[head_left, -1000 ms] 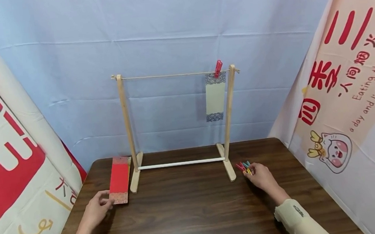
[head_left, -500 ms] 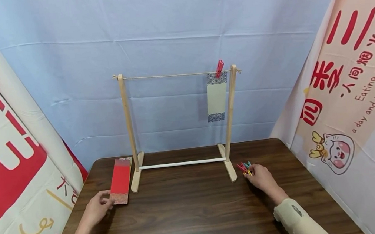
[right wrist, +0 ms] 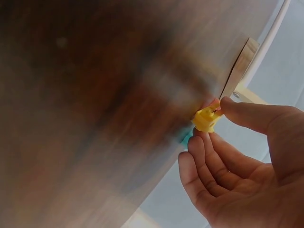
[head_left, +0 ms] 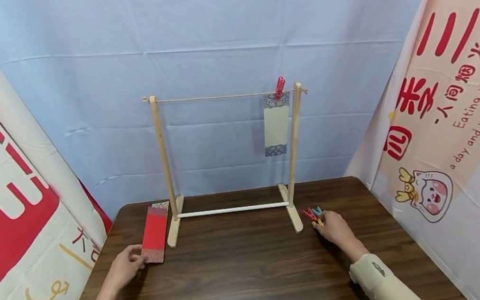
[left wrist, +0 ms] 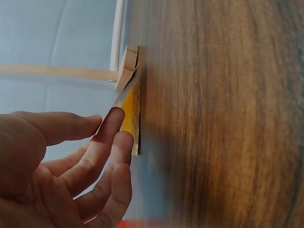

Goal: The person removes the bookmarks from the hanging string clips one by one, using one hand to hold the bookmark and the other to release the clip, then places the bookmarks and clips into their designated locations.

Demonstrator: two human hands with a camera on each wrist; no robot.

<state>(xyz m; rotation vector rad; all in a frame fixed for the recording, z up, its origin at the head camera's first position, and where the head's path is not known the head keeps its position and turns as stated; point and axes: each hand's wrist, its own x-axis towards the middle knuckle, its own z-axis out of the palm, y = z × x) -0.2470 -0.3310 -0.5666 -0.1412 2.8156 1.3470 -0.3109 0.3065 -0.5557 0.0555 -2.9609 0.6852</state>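
Observation:
At the table's left, my left hand [head_left: 123, 269] pinches the near left corner of a red paper card [head_left: 154, 231] with patterned ends, thumb on one side and forefinger on the other. Seen edge-on in the left wrist view, that card is raised over a yellow card [left wrist: 128, 111] lying on the table. My right hand [head_left: 337, 231] is beside the rack's right foot, with a yellow clothespin [right wrist: 205, 119] pinched between thumb and fingers. Red clothespins [head_left: 309, 214] and a teal clothespin [right wrist: 186, 137] lie right against it.
A wooden rack [head_left: 161, 157] stands at the back of the brown table [head_left: 242, 273]. Along its cord [head_left: 214, 97], near the right post, a red clothespin [head_left: 279, 88] holds a cream card [head_left: 276, 127] with blue patterned ends. Cloth [head_left: 213, 38] hangs behind.
The red card's far end has come down toward me and slid slightly right, showing more of the card beneath. My right hand stays at the clothespins.

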